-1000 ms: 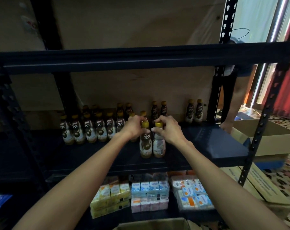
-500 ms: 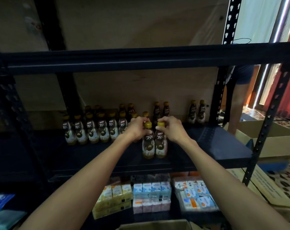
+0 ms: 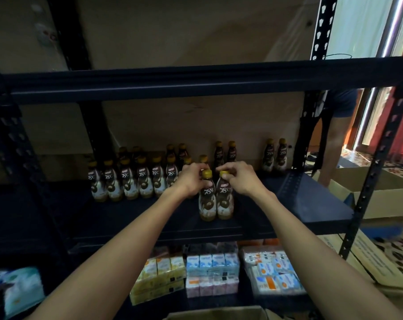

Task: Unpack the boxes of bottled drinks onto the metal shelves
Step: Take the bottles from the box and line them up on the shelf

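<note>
Two bottles stand upright and touching at the front of the middle metal shelf (image 3: pixel 288 199) — gold caps, dark brown tops, cream bases, "78°C" labels. Fingers of left hand (image 3: pixel 191 181) curl round left bottle (image 3: pixel 207 199) at the neck; right hand (image 3: pixel 241 179) pinches right bottle (image 3: pixel 225 197) by the cap. Matching bottles (image 3: pixel 131 181) in rows behind-left.

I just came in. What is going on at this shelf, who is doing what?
A person is putting bottled drinks on a dark metal shelf. The left hand grips the left bottle at its neck, the right hand grips the right bottle near its cap. Both bottles stand upright, side by side, near the shelf's front edge. Other bottles stand in rows behind and to the left. An open cardboard box sits at the right.
</note>
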A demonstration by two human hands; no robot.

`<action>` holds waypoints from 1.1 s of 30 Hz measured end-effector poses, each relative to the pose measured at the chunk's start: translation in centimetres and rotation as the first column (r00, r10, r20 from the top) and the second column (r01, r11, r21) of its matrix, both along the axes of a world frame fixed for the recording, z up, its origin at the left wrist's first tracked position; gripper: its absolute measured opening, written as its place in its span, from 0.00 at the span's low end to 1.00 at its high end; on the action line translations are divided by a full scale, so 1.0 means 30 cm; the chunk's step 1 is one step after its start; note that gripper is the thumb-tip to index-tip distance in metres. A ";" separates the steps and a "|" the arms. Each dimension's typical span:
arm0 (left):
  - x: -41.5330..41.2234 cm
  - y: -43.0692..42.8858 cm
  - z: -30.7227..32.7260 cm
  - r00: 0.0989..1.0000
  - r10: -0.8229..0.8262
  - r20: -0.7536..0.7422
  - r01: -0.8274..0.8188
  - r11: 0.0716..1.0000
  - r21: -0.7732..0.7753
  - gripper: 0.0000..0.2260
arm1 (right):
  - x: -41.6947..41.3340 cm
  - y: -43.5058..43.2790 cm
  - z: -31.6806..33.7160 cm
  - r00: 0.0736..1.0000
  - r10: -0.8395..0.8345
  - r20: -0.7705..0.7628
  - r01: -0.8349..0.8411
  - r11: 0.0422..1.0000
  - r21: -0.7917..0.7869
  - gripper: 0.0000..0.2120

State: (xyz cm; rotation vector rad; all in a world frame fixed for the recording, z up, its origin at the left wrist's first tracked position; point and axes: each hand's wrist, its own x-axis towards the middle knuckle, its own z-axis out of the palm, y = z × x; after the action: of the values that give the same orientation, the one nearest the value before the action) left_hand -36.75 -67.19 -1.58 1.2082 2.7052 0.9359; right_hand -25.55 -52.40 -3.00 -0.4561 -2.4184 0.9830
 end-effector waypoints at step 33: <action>-0.049 0.286 0.059 0.853 -0.122 -0.507 -0.003 0.971 -0.239 0.21 | -0.073 0.223 -0.112 0.979 -0.200 -0.051 0.197 0.979 -0.052 0.22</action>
State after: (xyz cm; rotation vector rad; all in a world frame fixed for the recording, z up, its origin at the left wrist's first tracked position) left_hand -38.21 -58.61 0.20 1.6798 3.0224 0.2860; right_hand -27.72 -45.70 -6.37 -0.6635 -2.2535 0.9527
